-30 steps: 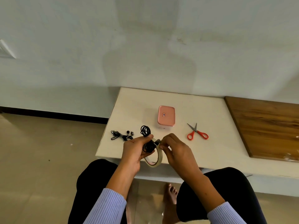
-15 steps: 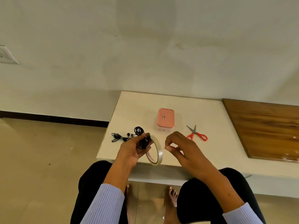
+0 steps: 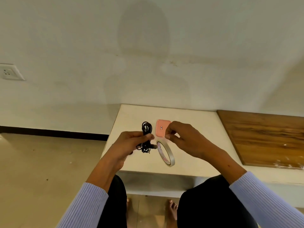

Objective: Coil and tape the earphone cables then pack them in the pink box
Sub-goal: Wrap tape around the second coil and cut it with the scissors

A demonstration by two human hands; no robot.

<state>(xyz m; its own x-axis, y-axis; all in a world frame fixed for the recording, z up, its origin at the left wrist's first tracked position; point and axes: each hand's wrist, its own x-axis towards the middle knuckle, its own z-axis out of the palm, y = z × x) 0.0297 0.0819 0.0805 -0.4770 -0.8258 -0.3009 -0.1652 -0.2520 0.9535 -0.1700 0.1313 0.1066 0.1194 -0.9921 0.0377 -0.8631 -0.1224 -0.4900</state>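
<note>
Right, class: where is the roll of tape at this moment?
In the head view the tape roll hangs on edge near the white table's front edge, between the hands, just below the pink box.

White table (image 3: 189, 119), pink box (image 3: 162, 128) on it

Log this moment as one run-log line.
left hand: grips coiled earphone cable | right hand: pinches tape end, strip too thin to see | tape roll: hangs below | pink box: closed on table
</note>
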